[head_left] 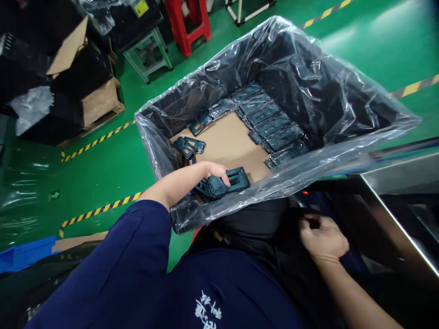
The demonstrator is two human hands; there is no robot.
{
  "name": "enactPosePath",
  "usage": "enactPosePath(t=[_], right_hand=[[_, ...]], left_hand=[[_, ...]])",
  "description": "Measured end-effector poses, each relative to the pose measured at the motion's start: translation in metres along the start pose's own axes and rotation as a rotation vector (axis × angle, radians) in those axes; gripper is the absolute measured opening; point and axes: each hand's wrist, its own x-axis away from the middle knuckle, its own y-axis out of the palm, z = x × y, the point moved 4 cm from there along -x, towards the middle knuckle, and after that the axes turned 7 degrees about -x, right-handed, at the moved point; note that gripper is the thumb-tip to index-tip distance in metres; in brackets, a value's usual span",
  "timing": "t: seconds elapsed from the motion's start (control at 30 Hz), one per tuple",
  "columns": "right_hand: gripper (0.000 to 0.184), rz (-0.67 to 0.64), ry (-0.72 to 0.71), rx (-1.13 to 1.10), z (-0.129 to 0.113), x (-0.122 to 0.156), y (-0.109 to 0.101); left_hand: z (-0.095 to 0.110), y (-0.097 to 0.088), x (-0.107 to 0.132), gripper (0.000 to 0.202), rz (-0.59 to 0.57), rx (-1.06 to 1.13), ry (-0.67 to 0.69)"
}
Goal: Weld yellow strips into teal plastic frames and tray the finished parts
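My left hand (215,172) reaches into a large plastic-lined bin (161,151) and grips a dark teal plastic part (228,182) low against the near wall. The part lies over a brown cardboard sheet (229,141) on the bin's floor. More such parts (270,125) lie in a row along the right side, and a loose one (188,146) sits at the left. My right hand (322,237) is outside the bin near my lap, fingers curled on dark black material (260,228); what it pinches is hidden.
A metal machine edge (398,201) runs along the right. The green floor (103,169) carries yellow-black tape lines. Cardboard boxes and black stacks (85,91) stand at the back left, with a red stool (188,23) and a grey stand (147,50) behind the bin.
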Motion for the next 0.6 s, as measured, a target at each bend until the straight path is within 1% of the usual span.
enactPosePath(t=[0.07,0.17,0.23,0.3,0.43,0.5,0.6], right_hand=[[0.026,0.024,-0.015,-0.003,0.002,0.001,0.0],[0.026,0.055,-0.024,-0.004,0.004,0.002,0.0],[0.026,0.057,-0.025,-0.007,0.004,0.002,0.001],[0.025,0.056,-0.023,-0.003,0.005,0.002,0.001],[0.023,0.066,-0.012,0.005,0.006,0.001,0.002],[0.024,0.065,-0.006,0.001,0.006,0.001,0.002],[0.026,0.057,-0.009,-0.004,0.006,0.001,0.002]], left_hand=[[-0.007,0.013,-0.009,0.044,-0.093,0.076,-0.017],[-0.013,0.02,-0.019,0.037,-0.121,0.13,-0.032],[-0.016,0.018,-0.023,0.032,-0.112,0.144,-0.047],[-0.018,0.011,-0.025,0.029,-0.082,0.145,-0.064],[-0.027,-0.002,-0.027,0.03,-0.03,0.125,-0.094],[-0.032,-0.002,-0.027,0.034,-0.028,0.113,-0.096],[-0.034,0.008,-0.029,0.043,-0.001,0.084,-0.08]])
